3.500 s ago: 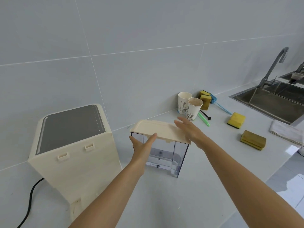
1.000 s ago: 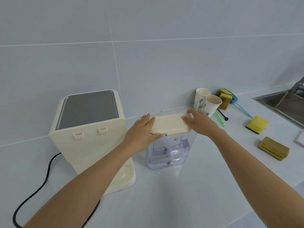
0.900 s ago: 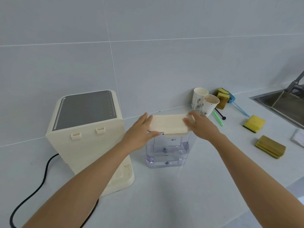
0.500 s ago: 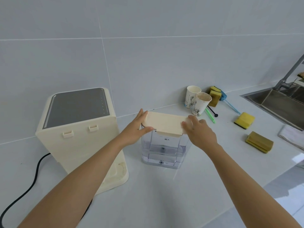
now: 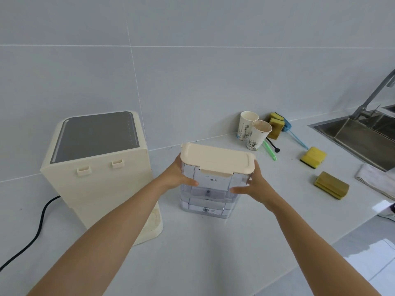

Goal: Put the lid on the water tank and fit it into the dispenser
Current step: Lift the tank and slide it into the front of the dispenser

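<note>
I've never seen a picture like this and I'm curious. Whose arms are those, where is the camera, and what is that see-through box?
The camera sits on a person's head, looking down, so you see their own arms. The left hand and right hand grip the sides of a clear water tank with a cream lid on top. Beside it stands the cream water dispenser, where the tank goes. On the white counter are two paper cups, yellow sponges and a metal sink.

There were two printed paper cups (image 5: 253, 131), four yellow rectangular sponges (image 5: 313, 157), one cream boxy plastic dispenser (image 5: 96, 171) and one clear plastic lidded tank (image 5: 211, 189).
</note>
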Demonstrator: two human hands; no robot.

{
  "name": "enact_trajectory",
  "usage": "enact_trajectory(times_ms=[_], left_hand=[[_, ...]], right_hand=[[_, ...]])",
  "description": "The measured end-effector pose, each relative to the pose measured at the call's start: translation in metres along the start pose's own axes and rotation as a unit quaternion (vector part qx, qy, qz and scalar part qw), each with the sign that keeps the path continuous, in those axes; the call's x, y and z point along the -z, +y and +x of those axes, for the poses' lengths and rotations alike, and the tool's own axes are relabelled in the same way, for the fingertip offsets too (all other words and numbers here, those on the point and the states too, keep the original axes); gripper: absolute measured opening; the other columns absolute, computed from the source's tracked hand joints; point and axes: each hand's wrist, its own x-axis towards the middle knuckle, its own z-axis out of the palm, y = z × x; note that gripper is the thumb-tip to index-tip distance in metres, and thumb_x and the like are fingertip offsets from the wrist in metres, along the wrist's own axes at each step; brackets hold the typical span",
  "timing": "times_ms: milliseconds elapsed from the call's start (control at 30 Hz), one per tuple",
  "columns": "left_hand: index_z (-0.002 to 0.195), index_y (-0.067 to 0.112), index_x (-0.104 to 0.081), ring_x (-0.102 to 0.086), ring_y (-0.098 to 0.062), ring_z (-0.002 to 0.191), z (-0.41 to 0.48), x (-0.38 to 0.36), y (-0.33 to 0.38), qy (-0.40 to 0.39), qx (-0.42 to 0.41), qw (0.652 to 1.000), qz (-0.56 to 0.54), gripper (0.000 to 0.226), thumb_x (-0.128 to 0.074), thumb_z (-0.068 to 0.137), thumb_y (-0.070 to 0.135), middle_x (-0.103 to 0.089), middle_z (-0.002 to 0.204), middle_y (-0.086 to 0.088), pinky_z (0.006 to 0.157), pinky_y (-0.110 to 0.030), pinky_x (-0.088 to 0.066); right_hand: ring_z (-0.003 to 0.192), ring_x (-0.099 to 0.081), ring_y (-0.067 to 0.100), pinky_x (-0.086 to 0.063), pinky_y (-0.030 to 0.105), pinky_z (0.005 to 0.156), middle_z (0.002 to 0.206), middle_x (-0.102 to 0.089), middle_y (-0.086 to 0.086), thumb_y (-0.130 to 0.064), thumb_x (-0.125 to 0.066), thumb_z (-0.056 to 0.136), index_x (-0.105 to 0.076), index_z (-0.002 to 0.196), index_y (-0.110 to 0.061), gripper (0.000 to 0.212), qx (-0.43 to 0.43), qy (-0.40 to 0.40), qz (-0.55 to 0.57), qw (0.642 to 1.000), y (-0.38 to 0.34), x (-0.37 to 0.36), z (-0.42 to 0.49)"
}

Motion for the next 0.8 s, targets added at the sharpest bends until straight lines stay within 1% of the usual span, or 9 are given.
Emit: enact_trajectory(times_ms=[167, 333, 400, 467, 567, 633, 700, 767, 800], left_hand=[[0.143, 0.016, -0.017, -0.022, -0.016, 0.139, 0.002, 0.000, -0.002, 0.010, 0.031, 0.999, 0.037, 0.104, -0.079, 0.060, 0.004, -0.028, 0.151, -0.001, 0.114, -0.036, -0.024], [0.138, 0.012, -0.025, -0.031, -0.020, 0.135, -0.001, -0.004, -0.001, 0.051, 0.046, 0.997, 0.033, 0.096, -0.079, 0.060, 0.003, -0.037, 0.145, -0.005, 0.111, -0.039, -0.030], [0.138, 0.012, -0.027, -0.034, -0.021, 0.133, -0.004, -0.005, -0.002, 0.059, 0.055, 0.996, 0.036, 0.095, -0.079, 0.060, 0.003, -0.040, 0.143, -0.006, 0.110, -0.040, -0.033], [0.137, 0.012, -0.028, -0.038, -0.023, 0.130, -0.007, -0.004, -0.004, 0.064, 0.061, 0.995, 0.040, 0.094, -0.079, 0.059, 0.003, -0.043, 0.140, -0.007, 0.108, -0.039, -0.035], [0.137, 0.013, -0.028, -0.038, -0.021, 0.130, -0.015, -0.012, -0.003, 0.081, 0.067, 0.994, 0.027, 0.094, -0.079, 0.059, 0.003, -0.043, 0.140, -0.006, 0.105, -0.033, -0.036], [0.136, 0.013, -0.029, -0.038, -0.020, 0.128, -0.036, -0.008, 0.004, 0.094, 0.056, 0.993, 0.042, 0.092, -0.079, 0.060, 0.005, -0.044, 0.139, -0.004, 0.101, -0.030, -0.036], [0.133, 0.014, -0.031, -0.042, -0.018, 0.122, -0.048, -0.003, 0.011, 0.103, 0.077, 0.991, 0.048, 0.088, -0.079, 0.060, 0.007, -0.046, 0.134, -0.004, 0.093, -0.027, -0.038], [0.131, 0.015, -0.032, -0.044, -0.018, 0.118, -0.123, 0.046, 0.002, 0.288, 0.095, 0.953, -0.005, 0.085, -0.079, 0.060, 0.009, -0.049, 0.129, -0.005, 0.089, -0.026, -0.038], [0.131, 0.015, -0.033, -0.045, -0.019, 0.118, -0.125, 0.048, 0.005, 0.285, 0.085, 0.955, -0.014, 0.085, -0.079, 0.059, 0.009, -0.051, 0.127, -0.007, 0.090, -0.027, -0.039]], right_hand=[[0.122, -0.032, 0.015, -0.029, 0.028, 0.093, 0.126, -0.034, -0.006, -0.010, -0.080, 0.060, -0.017, 0.137, -0.023, 0.100, -0.045, 0.005, -0.035, 0.998, 0.018, -0.011, 0.008], [0.109, -0.044, 0.021, -0.037, 0.032, 0.086, 0.118, -0.046, 0.003, -0.016, -0.082, 0.055, -0.037, 0.123, -0.014, 0.082, -0.068, 0.028, -0.081, 0.994, 0.022, -0.011, 0.013], [0.112, -0.045, 0.023, -0.040, 0.036, 0.091, 0.118, -0.048, 0.005, -0.015, -0.082, 0.055, -0.039, 0.122, -0.014, 0.080, -0.056, 0.018, -0.089, 0.994, 0.022, -0.010, 0.013], [0.108, -0.046, 0.023, -0.040, 0.035, 0.089, 0.114, -0.048, 0.004, -0.015, -0.082, 0.054, -0.043, 0.117, -0.015, 0.074, -0.057, 0.014, -0.093, 0.994, 0.020, -0.010, 0.012], [0.096, -0.047, 0.023, -0.039, 0.032, 0.078, 0.095, -0.046, -0.002, -0.017, -0.083, 0.053, -0.047, 0.091, -0.021, 0.051, -0.050, -0.003, -0.107, 0.993, 0.016, -0.006, 0.005], [0.097, -0.048, 0.023, -0.038, 0.032, 0.079, 0.096, -0.047, -0.003, -0.016, -0.082, 0.054, -0.045, 0.095, -0.020, 0.056, -0.050, -0.011, -0.111, 0.993, 0.016, -0.008, 0.008], [0.099, -0.050, 0.021, -0.038, 0.032, 0.081, 0.095, -0.049, -0.011, -0.016, -0.083, 0.054, -0.040, 0.103, -0.025, 0.065, -0.034, -0.029, -0.131, 0.990, -0.003, -0.007, 0.009], [0.096, -0.051, 0.018, -0.039, 0.029, 0.080, 0.093, -0.049, -0.017, -0.017, -0.083, 0.054, -0.036, 0.107, -0.030, 0.072, 0.049, -0.175, -0.178, 0.967, -0.065, -0.077, 0.029], [0.094, -0.052, 0.016, -0.040, 0.027, 0.077, 0.093, -0.050, -0.016, -0.017, -0.083, 0.054, -0.035, 0.107, -0.030, 0.073, 0.059, -0.182, -0.184, 0.964, -0.070, -0.073, 0.030]])
